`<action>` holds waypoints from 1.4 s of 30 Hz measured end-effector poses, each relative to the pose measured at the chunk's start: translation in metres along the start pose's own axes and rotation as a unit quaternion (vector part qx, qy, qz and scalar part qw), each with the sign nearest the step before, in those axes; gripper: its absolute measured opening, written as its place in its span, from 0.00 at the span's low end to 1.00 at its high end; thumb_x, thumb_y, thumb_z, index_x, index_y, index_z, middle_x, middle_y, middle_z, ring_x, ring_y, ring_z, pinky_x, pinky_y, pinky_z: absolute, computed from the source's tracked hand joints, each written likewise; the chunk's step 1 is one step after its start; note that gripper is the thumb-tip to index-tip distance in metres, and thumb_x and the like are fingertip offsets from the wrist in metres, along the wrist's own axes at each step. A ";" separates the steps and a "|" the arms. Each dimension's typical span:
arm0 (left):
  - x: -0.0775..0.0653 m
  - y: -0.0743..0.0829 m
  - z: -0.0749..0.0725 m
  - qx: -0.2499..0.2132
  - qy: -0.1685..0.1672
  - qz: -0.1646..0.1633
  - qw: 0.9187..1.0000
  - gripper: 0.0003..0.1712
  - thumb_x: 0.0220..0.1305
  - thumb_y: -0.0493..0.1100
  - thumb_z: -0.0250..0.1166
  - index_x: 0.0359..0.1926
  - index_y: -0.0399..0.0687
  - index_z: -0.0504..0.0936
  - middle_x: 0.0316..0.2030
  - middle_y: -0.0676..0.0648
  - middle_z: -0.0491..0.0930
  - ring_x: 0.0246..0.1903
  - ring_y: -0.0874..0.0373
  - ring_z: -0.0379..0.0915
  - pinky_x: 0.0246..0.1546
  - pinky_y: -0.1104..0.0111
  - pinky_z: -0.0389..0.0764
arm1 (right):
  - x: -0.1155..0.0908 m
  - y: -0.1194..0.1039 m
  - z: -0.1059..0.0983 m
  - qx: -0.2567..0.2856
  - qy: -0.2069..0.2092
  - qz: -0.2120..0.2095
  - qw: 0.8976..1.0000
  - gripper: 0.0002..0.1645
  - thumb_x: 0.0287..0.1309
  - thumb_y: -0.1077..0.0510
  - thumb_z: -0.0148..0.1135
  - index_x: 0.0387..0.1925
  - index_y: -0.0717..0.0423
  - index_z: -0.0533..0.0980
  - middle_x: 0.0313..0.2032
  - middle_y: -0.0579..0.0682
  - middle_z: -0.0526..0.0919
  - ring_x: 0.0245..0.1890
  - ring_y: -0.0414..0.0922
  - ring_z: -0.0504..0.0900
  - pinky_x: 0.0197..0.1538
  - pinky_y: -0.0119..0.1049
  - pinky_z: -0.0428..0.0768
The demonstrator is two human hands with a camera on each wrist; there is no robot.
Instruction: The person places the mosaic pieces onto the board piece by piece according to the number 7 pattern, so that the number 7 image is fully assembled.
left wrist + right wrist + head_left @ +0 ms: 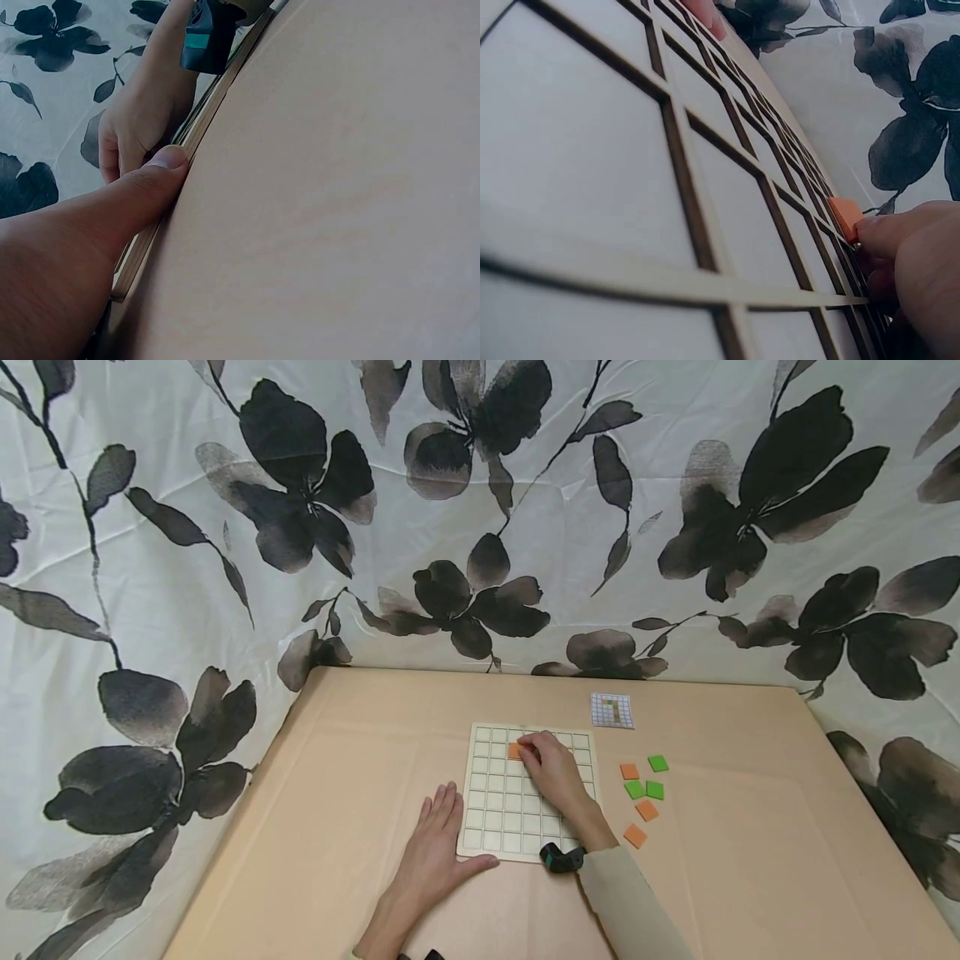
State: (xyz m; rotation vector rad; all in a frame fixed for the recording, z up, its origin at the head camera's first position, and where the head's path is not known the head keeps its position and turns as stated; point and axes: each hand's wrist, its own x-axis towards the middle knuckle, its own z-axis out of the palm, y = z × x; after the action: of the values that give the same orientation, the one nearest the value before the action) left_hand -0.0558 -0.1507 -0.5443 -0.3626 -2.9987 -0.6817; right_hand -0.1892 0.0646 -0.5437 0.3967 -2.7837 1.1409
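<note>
A pale wooden grid board (512,821) lies on the table, divided into square cells. My right hand (557,772) reaches over its upper part and pinches an orange square tile (514,751) at a cell near the far edge. In the right wrist view the tile (845,217) stands tilted against the grid, held at one edge by the fingertips; whether it is seated in a cell cannot be told. My left hand (435,847) lies flat along the board's left side, fingers straight. Its thumb (161,169) presses the near edge of the board.
Right of the board lie loose green tiles (657,763) and orange tiles (634,836). A small printed grid card (612,711) with a coloured pattern sits beyond the board's far right corner. Flower-printed cloth (450,527) hangs behind the tan table (750,827).
</note>
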 end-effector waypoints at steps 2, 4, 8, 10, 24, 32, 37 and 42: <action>0.001 0.000 0.000 -0.001 -0.001 -0.002 1.000 0.65 0.51 0.76 0.66 0.73 0.31 0.62 0.76 0.34 0.56 0.78 0.42 0.48 0.81 0.51 0.50 | 0.001 0.000 0.000 -0.004 -0.001 -0.002 1.000 0.12 0.68 0.55 0.63 0.50 0.52 0.82 0.39 0.47 0.81 0.33 0.39 0.75 0.36 0.34 0.79; 0.001 0.001 0.001 -0.002 -0.001 -0.003 1.000 0.65 0.51 0.77 0.66 0.73 0.31 0.62 0.76 0.34 0.56 0.78 0.42 0.48 0.81 0.51 0.50 | 0.002 0.000 0.000 -0.009 -0.001 -0.003 1.000 0.12 0.68 0.55 0.63 0.49 0.52 0.83 0.40 0.47 0.81 0.32 0.39 0.74 0.36 0.33 0.78; 0.003 0.001 0.001 -0.002 0.002 -0.003 1.000 0.65 0.51 0.77 0.65 0.73 0.31 0.62 0.76 0.34 0.56 0.78 0.42 0.48 0.81 0.51 0.50 | 0.004 0.001 -0.002 -0.012 -0.001 -0.006 1.000 0.13 0.67 0.55 0.63 0.49 0.53 0.84 0.39 0.47 0.81 0.33 0.38 0.76 0.35 0.32 0.78; 0.003 0.002 0.002 -0.001 0.005 -0.002 1.000 0.65 0.51 0.77 0.66 0.72 0.31 0.63 0.76 0.34 0.56 0.78 0.42 0.48 0.81 0.51 0.50 | 0.005 0.002 -0.003 -0.009 0.000 -0.008 1.000 0.13 0.67 0.55 0.64 0.50 0.54 0.85 0.39 0.47 0.81 0.33 0.38 0.76 0.35 0.32 0.78; 0.008 0.005 0.004 0.004 0.009 -0.003 1.000 0.65 0.51 0.76 0.66 0.72 0.30 0.63 0.76 0.34 0.56 0.78 0.42 0.49 0.80 0.50 0.51 | 0.009 0.005 -0.006 -0.016 -0.001 -0.016 1.000 0.13 0.65 0.56 0.66 0.49 0.55 0.86 0.37 0.47 0.80 0.33 0.39 0.78 0.33 0.30 0.78; 0.009 0.007 0.004 0.005 0.007 -0.007 1.000 0.65 0.51 0.76 0.66 0.72 0.30 0.62 0.76 0.34 0.56 0.78 0.41 0.48 0.81 0.51 0.50 | 0.011 0.007 -0.006 -0.011 -0.003 -0.030 0.999 0.11 0.65 0.57 0.65 0.46 0.56 0.86 0.37 0.47 0.81 0.33 0.39 0.80 0.35 0.33 0.82; 0.009 0.007 0.005 0.001 0.012 -0.007 1.000 0.65 0.51 0.76 0.66 0.72 0.29 0.62 0.76 0.33 0.56 0.78 0.41 0.48 0.81 0.51 0.49 | 0.013 0.009 -0.007 -0.008 -0.016 -0.031 0.999 0.10 0.66 0.56 0.64 0.45 0.53 0.86 0.37 0.46 0.82 0.35 0.39 0.81 0.37 0.33 0.83; 0.010 0.008 0.007 -0.003 0.011 -0.011 1.000 0.65 0.51 0.77 0.65 0.72 0.30 0.62 0.76 0.33 0.56 0.78 0.41 0.48 0.81 0.51 0.50 | 0.014 0.011 -0.009 -0.009 -0.034 -0.029 0.999 0.11 0.67 0.55 0.64 0.47 0.53 0.85 0.39 0.46 0.82 0.35 0.38 0.79 0.38 0.34 0.82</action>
State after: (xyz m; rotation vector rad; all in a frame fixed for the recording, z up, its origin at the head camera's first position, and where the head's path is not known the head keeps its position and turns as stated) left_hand -0.0640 -0.1385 -0.5459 -0.3216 -2.9854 -0.6934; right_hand -0.2061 0.0750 -0.5420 0.5198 -2.8168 1.1106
